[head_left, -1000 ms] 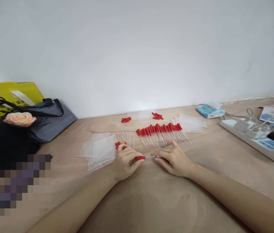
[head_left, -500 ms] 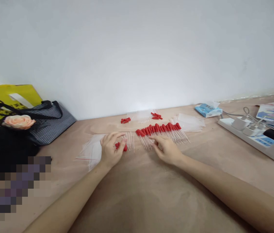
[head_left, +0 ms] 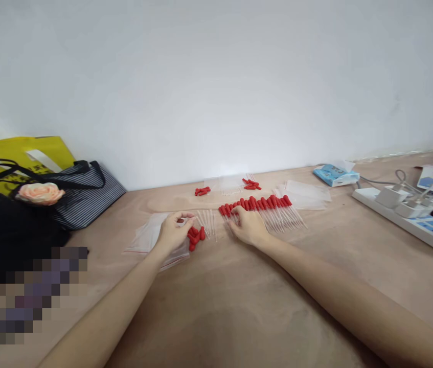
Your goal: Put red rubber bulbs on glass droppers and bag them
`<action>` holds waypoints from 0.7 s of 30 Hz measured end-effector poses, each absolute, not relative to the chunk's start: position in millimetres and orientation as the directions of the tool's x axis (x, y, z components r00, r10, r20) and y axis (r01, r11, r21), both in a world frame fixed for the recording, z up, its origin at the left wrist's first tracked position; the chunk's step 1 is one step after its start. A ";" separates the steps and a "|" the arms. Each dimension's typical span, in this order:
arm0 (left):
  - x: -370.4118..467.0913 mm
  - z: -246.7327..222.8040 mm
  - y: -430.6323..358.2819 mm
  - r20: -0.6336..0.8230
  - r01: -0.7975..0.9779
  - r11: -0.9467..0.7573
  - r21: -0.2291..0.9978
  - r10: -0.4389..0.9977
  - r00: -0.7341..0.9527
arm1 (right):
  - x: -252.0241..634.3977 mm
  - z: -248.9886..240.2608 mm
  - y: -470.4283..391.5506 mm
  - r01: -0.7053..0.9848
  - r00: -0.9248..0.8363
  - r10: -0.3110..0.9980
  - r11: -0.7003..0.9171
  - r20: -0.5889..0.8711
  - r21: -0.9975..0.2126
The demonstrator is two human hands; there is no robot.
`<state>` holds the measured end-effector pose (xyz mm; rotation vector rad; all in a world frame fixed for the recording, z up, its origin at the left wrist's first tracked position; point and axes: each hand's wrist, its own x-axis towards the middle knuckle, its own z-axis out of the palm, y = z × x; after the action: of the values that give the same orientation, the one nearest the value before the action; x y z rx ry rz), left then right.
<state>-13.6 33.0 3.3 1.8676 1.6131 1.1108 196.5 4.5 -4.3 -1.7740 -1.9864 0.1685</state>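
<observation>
Two bare forearms are seen, entering from the lower edge. No sleeve is worn on either arm as far as they are shown. The left hand (head_left: 173, 232) and the right hand (head_left: 247, 226) are left ungloved; slender fingers with short nails are shown.

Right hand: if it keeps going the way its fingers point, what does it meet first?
Probably the row of clear glass droppers with red rubber bulbs; the right hand already rests at its near-left end, fingers aimed up-left toward the bulbs. Depth unclear.

loose caps (head_left: 196, 237) left of dropper row (head_left: 262, 209) | bags (head_left: 47, 204) far left | power strip (head_left: 411, 220) right
</observation>
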 end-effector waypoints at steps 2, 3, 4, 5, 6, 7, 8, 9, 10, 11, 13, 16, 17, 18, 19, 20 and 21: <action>-18.0 10.1 36.7 0.256 0.650 -0.236 0.722 0.965 0.065 | 192.3 3.1 6.0 0.910 -0.070 0.960 0.172 0.270 -0.377; -20.5 12.6 38.4 0.235 0.658 -0.238 0.715 0.967 0.094 | 188.7 7.4 7.6 0.911 -0.071 0.962 0.170 0.262 -0.377; -22.9 14.4 39.8 0.217 0.656 -0.237 0.716 0.970 0.114 | 184.3 11.8 9.7 0.912 -0.066 0.969 0.154 0.236 -0.379; -25.0 15.6 40.6 0.200 0.649 -0.232 0.725 0.972 0.123 | 179.2 15.9 12.0 0.915 -0.053 0.979 0.127 0.196 -0.383; -26.5 16.2 40.7 0.185 0.641 -0.223 0.734 0.974 0.128 | 173.6 19.6 14.4 0.919 -0.036 0.988 0.091 0.148 -0.385; -27.4 16.4 40.1 0.169 0.635 -0.218 0.741 0.976 0.138 | 167.8 22.6 16.9 0.921 -0.022 0.995 0.060 0.101 -0.385; -27.4 16.3 38.8 0.155 0.630 -0.219 0.745 0.975 0.157 | 162.2 24.8 19.4 0.922 -0.014 0.998 0.037 0.061 -0.386; -26.8 16.1 36.9 0.142 0.622 -0.228 0.749 0.972 0.185 | 157.0 26.1 21.9 0.922 -0.010 1.000 0.020 0.029 -0.388; -25.5 15.8 34.6 0.128 0.612 -0.241 0.753 0.966 0.223 | 152.4 26.6 24.4 0.920 -0.009 1.000 0.010 0.004 -0.392; -23.5 15.2 32.3 0.116 0.603 -0.257 0.755 0.958 0.263 | 148.6 26.4 26.9 0.918 -0.007 1.000 0.000 -0.016 -0.396; -18.5 13.5 28.0 0.111 0.613 -0.288 0.736 0.944 0.310 | 143.2 24.5 32.3 0.916 -0.006 0.998 -0.018 -0.059 -0.402; -9.8 9.8 24.2 0.170 0.743 -0.321 0.587 0.946 0.275 | 139.4 20.7 40.5 0.912 -0.011 0.994 -0.034 -0.105 -0.409; -6.9 8.6 23.4 0.202 0.796 -0.326 0.510 0.945 0.257 | 139.0 19.5 42.9 0.911 -0.013 0.993 -0.037 -0.117 -0.412; -4.1 7.5 22.7 0.226 0.840 -0.324 0.435 0.943 0.246 | 138.7 18.6 44.9 0.910 -0.016 0.992 -0.038 -0.127 -0.414; -1.3 6.6 21.9 0.239 0.873 -0.313 0.373 0.942 0.236 | 138.5 17.9 46.4 0.908 -0.020 0.991 -0.038 -0.133 -0.416; 1.3 6.0 21.1 0.240 0.897 -0.295 0.329 0.945 0.223 | 138.5 17.3 47.5 0.907 -0.025 0.990 -0.035 -0.137 -0.420; 3.7 5.5 20.3 0.233 0.913 -0.272 0.305 0.951 0.206 | 138.5 17.1 48.0 0.905 -0.030 0.990 -0.031 -0.138 -0.423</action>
<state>3.7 20.3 5.5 2.3596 1.8310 0.5753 138.5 48.0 17.1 -2.0309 -2.0299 0.6013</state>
